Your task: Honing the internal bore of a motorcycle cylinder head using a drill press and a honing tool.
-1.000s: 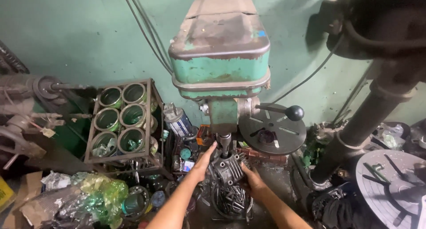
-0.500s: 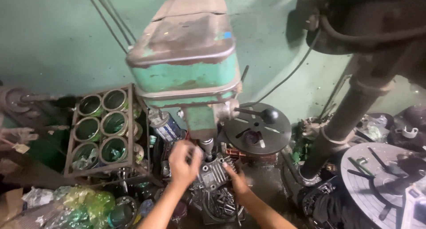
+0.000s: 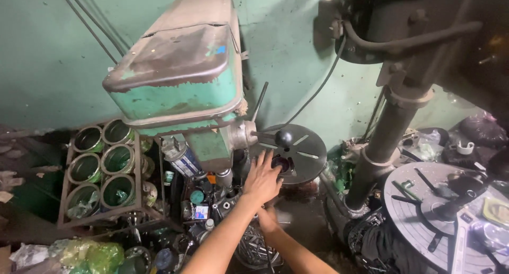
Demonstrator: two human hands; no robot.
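Under the green drill press (image 3: 180, 88), the left hand (image 3: 262, 181) spreads wide, fingers splayed, pressing toward the round slotted work plate (image 3: 297, 152) and the black ball-ended feed lever (image 3: 283, 137) just above it. Beneath its forearm the right hand (image 3: 269, 219) reaches low; it is mostly hidden, so I cannot tell whether it is open or closed on anything. Just left of both hands, below the spindle, sits a grey metal casting (image 3: 228, 202) with bolt holes, resting among cans and scrap. That part looks heavy, rigid and probably oily, with sharp cast edges; a firm two-handed grip on its thicker outer body seems safer than on the thin flanges. A crate of green-lined tins (image 3: 103, 170) stands well to the left, and a second slotted round plate (image 3: 440, 210) lies to the right.
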